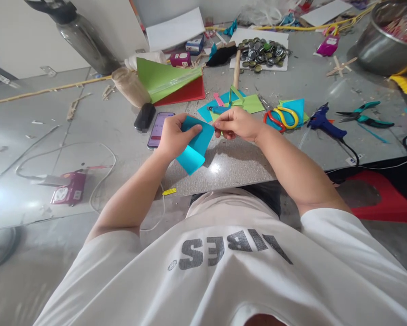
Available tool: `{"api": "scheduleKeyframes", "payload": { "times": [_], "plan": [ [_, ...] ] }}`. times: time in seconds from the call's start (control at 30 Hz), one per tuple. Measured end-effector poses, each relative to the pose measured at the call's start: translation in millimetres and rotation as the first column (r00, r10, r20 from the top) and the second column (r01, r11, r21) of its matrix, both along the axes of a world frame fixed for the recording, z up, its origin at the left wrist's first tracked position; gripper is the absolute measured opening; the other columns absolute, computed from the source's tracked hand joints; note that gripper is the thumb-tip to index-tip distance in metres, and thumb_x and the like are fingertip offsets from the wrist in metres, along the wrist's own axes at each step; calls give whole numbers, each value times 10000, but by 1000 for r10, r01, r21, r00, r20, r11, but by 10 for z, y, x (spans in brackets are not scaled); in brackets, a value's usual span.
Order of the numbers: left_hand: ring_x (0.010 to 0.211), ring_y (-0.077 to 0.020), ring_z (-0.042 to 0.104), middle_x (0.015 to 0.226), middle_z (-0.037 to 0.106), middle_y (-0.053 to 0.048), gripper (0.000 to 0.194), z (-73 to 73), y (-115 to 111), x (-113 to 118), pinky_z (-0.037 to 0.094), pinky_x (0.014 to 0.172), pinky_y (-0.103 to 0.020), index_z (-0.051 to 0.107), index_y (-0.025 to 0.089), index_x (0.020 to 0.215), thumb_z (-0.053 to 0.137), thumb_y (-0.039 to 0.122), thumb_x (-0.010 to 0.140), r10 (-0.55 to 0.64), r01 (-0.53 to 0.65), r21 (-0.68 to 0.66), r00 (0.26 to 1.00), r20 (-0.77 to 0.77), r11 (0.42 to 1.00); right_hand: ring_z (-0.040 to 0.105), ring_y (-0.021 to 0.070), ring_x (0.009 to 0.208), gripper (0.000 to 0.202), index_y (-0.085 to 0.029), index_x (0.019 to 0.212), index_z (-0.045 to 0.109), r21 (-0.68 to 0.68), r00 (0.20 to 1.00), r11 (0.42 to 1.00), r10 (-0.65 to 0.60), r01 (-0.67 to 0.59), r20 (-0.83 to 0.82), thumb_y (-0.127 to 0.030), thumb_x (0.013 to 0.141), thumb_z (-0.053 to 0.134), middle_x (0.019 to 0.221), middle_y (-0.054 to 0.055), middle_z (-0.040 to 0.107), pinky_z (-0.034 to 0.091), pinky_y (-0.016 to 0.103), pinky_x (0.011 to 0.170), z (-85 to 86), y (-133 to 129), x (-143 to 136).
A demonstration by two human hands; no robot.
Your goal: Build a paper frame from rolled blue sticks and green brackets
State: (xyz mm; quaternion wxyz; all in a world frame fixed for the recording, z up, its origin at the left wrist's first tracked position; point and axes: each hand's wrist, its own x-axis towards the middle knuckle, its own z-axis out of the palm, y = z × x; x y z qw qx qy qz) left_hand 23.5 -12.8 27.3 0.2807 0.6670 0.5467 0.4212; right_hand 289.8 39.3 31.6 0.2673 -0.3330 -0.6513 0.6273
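Observation:
A bent sheet of blue paper [199, 141] hangs between my hands above the table's front part. My left hand [176, 136] grips it at the left, thumb on top. At its upper right corner my right hand [235, 124] has thumb and fingertips pinched together; whether they hold the corner or something small is hidden. Just beyond my right hand lie a blue cutter [219, 109], green paper pieces [253, 104] and a small pink strip. A phone [157, 129] lies beside my left hand.
Scissors [281, 118], a blue glue gun [327, 123] and pliers [364, 116] lie at the right. Bottle caps [264, 52] are piled on a white board at the back. A metal pot [385, 43], a jar [130, 87] and a tall bottle [86, 43] stand farther out.

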Motion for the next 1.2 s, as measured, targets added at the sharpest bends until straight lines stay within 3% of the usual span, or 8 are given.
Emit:
{"api": "scheduleKeyframes", "payload": {
  "times": [0.3, 0.43, 0.93, 1.07, 1.2],
  "plan": [
    [816, -222, 675, 836, 769, -26, 215, -47, -8, 38, 585, 707, -351, 796, 244, 896, 944, 393, 849, 3, -1, -61, 999, 32, 998, 542, 57, 491, 323, -149, 773, 819, 27, 998, 1000, -7, 6, 60, -65, 1044, 974, 670, 5, 773, 428, 195, 468, 47, -54, -62],
    [874, -248, 707, 854, 765, -38, 260, -43, -20, 34, 622, 762, -373, 773, 249, 910, 922, 450, 838, 1, -1, -40, 1000, 15, 999, 526, 48, 493, 348, -153, 752, 802, 37, 998, 999, -15, 13, 54, -32, 1021, 987, 655, 1, 762, 428, 183, 485, 41, -41, -64],
    [997, -298, 824, 989, 873, -76, 202, -80, -88, 91, 718, 897, -432, 827, 238, 980, 911, 409, 913, -26, 27, -29, 999, 25, 999, 499, 52, 485, 467, -167, 688, 763, -82, 998, 995, -52, 55, 30, -220, 842, 1201, 591, -1, 716, 334, 185, 429, -35, -18, -115],
    [1048, -299, 841, 1046, 898, -86, 165, -101, -86, 88, 728, 951, -436, 831, 232, 1004, 902, 369, 946, 8, -9, 26, 1000, 25, 1000, 490, 46, 498, 428, -153, 740, 792, -43, 997, 997, -71, 71, 11, -241, 902, 1178, 641, -2, 737, 336, 194, 439, -14, 2, -74],
    [1053, -300, 863, 1092, 926, -91, 169, -150, -66, 73, 733, 963, -442, 849, 227, 1025, 902, 371, 953, -11, 6, 107, 999, 46, 994, 486, 42, 487, 435, -143, 747, 805, -11, 999, 1000, -12, 11, -37, -317, 1014, 1101, 679, 12, 756, 324, 203, 440, 34, 18, -7]
  ]
}}
